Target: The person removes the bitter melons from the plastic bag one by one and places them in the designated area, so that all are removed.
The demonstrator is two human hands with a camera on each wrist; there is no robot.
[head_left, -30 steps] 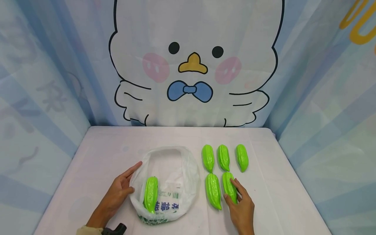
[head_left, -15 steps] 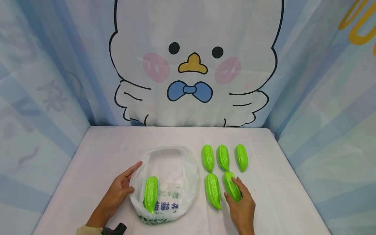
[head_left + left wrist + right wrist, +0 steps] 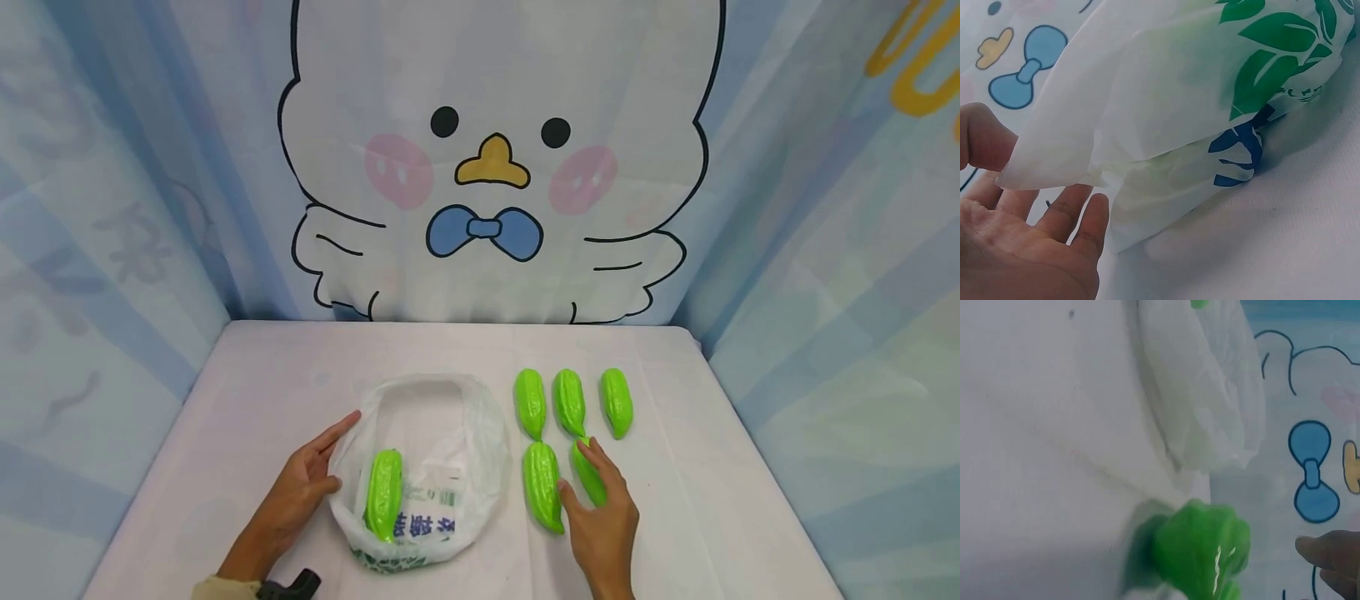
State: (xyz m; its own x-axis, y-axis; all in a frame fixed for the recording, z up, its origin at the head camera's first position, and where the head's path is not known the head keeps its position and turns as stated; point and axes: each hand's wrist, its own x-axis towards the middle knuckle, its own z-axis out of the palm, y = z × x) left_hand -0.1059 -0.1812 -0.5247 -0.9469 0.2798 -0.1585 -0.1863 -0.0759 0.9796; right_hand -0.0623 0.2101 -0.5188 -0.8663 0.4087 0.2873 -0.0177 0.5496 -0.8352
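A white plastic bag [image 3: 487, 467] lies with its mouth spread wide, one bright green, ridged bitter gourd [image 3: 385, 496] inside. At its left rim my left hand [image 3: 303, 487] pinches the edge between thumb and fingers; the left wrist view shows green leaf print on the bag [image 3: 1166, 94]. To the bag's right, my right hand [image 3: 603, 508] hovers with fingers spread over a front-row gourd [image 3: 587, 473], partly covering it. Its thumb tip is right at the edge of the neighbouring gourd [image 3: 543, 487]. In the right wrist view, a gourd [image 3: 1200, 547] shows close below the bag.
A back row holds three more gourds: one on the left [image 3: 530, 404], one in the middle [image 3: 569, 402] and one on the right [image 3: 617, 403]. All lie on a white-covered table [image 3: 720, 483]. A printed cloth backdrop [image 3: 487, 283] rises behind the far edge.
My right hand has let go of the front-row gourd, now turned slantwise, and has shifted left towards its neighbour, fingers wider apart. My left hand and the bag have hardly moved.
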